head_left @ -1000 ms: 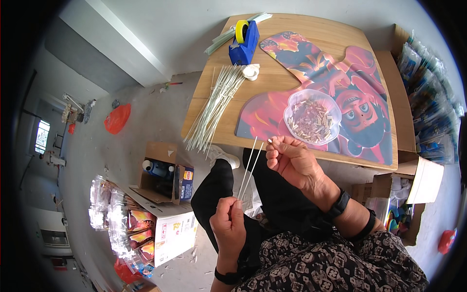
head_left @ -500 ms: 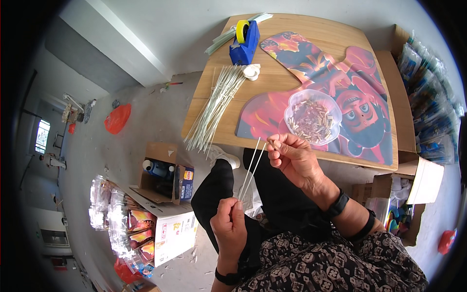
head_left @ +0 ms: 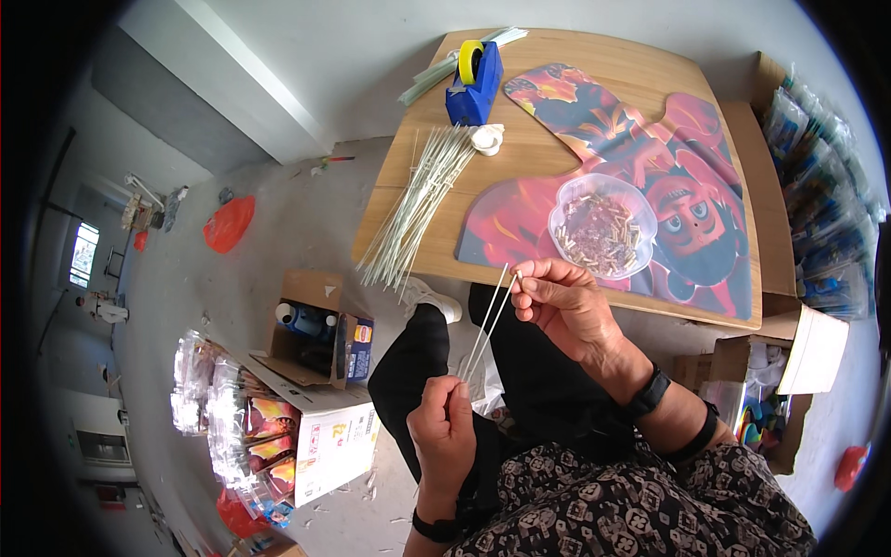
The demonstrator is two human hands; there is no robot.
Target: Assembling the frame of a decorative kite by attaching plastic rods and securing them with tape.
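Here, the left hand [head_left: 442, 427] is curling its fingers tightly around two thin white sticks [head_left: 484, 320]. The right hand [head_left: 568, 302] is pinching a tiny tan piece [head_left: 517, 276] between finger and thumb, by the sticks' tips. Farther off, a clear plastic bowl [head_left: 608, 181] of small tan tubes [head_left: 624, 238] is sitting on a flat red picture sheet [head_left: 510, 221].

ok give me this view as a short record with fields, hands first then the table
left hand: gripping two thin white rods, pointing toward the table
right hand: pinching a small pale piece by a rod tip; whether joined, unclear
table: wooden
on table: printed cutout, rod bundle, blue tape dispenser
on cutout: clear plastic bowl holding many small pieces
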